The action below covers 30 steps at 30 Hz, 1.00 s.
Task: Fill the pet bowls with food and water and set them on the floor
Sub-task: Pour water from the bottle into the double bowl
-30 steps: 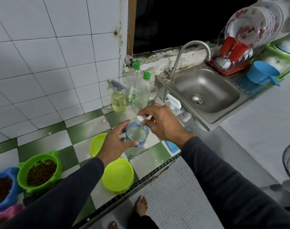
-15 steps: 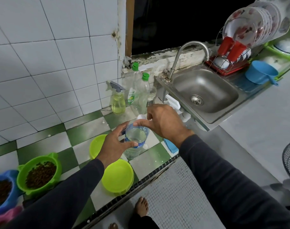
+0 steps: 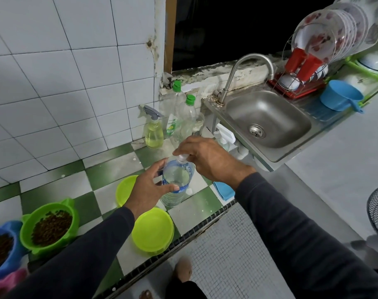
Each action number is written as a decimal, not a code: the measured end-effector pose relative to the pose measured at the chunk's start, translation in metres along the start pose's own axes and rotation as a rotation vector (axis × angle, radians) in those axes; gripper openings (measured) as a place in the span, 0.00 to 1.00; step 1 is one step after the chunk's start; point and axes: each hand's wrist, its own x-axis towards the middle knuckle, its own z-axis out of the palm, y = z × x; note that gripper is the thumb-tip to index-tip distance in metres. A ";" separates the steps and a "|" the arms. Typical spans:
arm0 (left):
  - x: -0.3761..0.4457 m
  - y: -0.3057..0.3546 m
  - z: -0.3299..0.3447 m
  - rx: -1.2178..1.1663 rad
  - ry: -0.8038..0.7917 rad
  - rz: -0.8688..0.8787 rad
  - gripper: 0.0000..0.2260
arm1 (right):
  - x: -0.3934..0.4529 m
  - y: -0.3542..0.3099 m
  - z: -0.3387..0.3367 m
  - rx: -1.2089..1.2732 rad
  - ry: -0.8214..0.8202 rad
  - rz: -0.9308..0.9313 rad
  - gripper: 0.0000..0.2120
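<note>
A person's left hand grips a clear water bottle standing on the green-and-white tiled counter while the right hand pinches its white cap, apparently unscrewing it (the watering step). 2 lime bowls wait empty beside it; 2 others, green and blue, hold kibble. Next: lift off the cap, tilt over a lime bowl. The bottle's blue label is unreadable.

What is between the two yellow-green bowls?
In the head view, the left hand sits between the far bowl and the near bowl, gripping the water bottle that stands just to their right.
</note>
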 end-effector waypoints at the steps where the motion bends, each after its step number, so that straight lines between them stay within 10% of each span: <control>1: 0.000 0.000 0.000 0.000 0.001 0.000 0.39 | 0.000 0.001 0.000 -0.001 -0.005 0.003 0.19; 6: -0.001 0.002 0.000 -0.009 0.001 -0.005 0.39 | 0.002 0.000 0.005 -0.022 -0.036 0.165 0.14; 12: -0.002 0.000 0.000 -0.009 -0.007 0.004 0.37 | -0.002 0.000 0.014 -0.281 0.127 0.288 0.31; 23: -0.002 -0.001 -0.001 -0.005 0.008 -0.022 0.40 | -0.007 -0.001 0.021 0.030 0.106 0.200 0.13; 30: -0.001 -0.003 -0.002 -0.009 -0.006 -0.015 0.37 | -0.005 -0.001 0.016 0.009 0.097 0.255 0.28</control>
